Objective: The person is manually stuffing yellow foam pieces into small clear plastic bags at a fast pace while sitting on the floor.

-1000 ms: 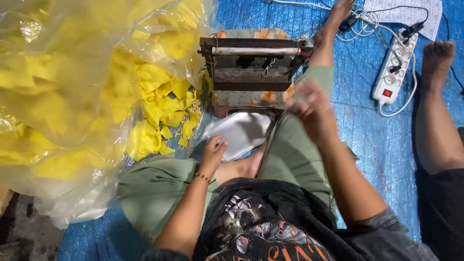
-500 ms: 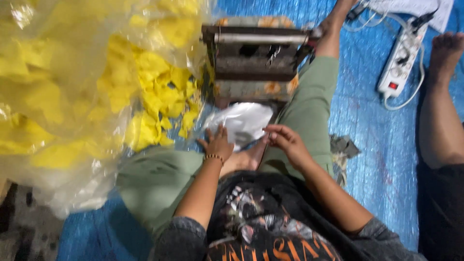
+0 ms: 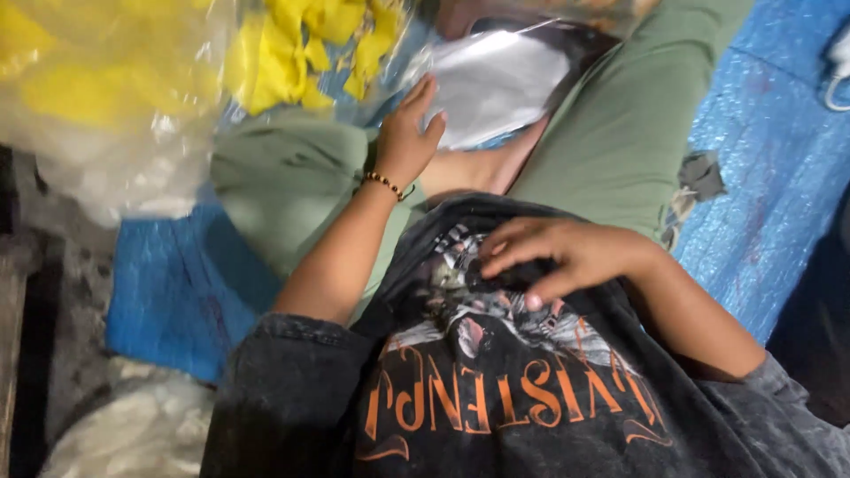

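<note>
My left hand [image 3: 405, 133], with a bead bracelet at the wrist, lies with fingers spread on the edge of a silvery white pouch [image 3: 500, 84] that rests between my green-trousered legs [image 3: 620, 124]. At my belly, my right hand [image 3: 558, 258] pinches a fold of my dark printed shirt [image 3: 496, 389] between thumb and fingers. Whether anything else is inside that pinch is hidden by the dark cloth.
A clear plastic bag of yellow pieces [image 3: 292, 44] fills the upper left. A blue tarp [image 3: 779, 177] covers the floor, with a grey scrap of cloth [image 3: 699, 175] beside my right leg. A white bundle [image 3: 133, 434] lies at the lower left, and a white cable [image 3: 837, 71] at the right edge.
The view has tilted down, so the metal machine and power strip are out of frame. My right hand came down from the machine to my shirt. My left hand stayed at the pouch.
</note>
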